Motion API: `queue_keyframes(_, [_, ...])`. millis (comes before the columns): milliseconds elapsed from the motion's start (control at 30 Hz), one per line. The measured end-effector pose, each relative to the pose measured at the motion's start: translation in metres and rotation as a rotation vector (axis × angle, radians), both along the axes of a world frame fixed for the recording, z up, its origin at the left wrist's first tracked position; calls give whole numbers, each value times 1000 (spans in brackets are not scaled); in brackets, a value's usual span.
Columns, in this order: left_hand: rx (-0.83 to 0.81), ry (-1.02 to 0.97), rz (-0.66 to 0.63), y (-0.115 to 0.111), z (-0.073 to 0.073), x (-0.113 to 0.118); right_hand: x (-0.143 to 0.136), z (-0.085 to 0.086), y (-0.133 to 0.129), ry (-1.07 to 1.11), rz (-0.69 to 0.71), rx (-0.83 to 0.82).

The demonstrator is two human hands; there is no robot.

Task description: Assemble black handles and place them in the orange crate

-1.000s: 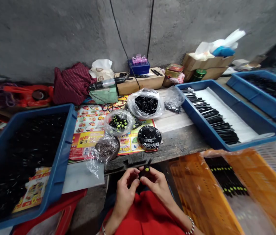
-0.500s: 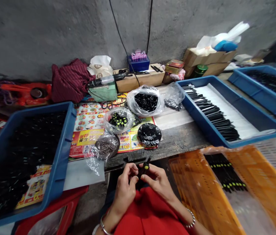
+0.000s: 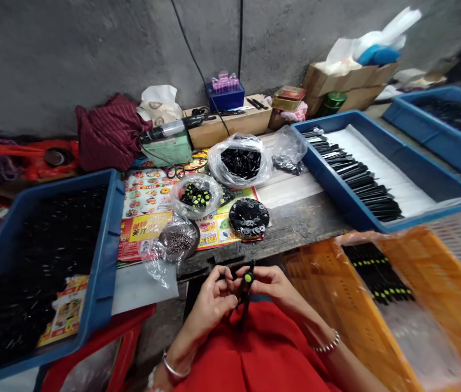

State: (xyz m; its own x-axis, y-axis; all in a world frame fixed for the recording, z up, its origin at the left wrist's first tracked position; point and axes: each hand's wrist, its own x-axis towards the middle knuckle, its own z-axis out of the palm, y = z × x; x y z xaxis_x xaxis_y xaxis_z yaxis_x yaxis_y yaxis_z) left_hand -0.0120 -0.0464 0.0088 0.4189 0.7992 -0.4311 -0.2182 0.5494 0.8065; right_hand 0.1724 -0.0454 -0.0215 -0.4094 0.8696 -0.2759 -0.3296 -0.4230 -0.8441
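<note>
Together, left hand point(image 3: 213, 302) and right hand point(image 3: 269, 283) closed around slim black plastic tool with green round button point(image 3: 245, 289) over red lap; finished pieces at three o'clock in orange plastic crate point(image 3: 438, 305); heaped blue tray point(image 3: 105, 239) at nine o'clock unassembled.

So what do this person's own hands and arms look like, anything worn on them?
Both hands, left hand and right hand, are bare, with no gloves and no sleeves showing on the forearms. The left wrist carries a silver bangle; the right wrist wears a beaded silver bracelet.
</note>
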Motion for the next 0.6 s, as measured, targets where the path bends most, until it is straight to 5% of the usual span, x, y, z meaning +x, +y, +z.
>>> queue_keyframes(600, [19, 333, 132, 16, -13, 24, -3, -13, 19, 220, -234, 4])
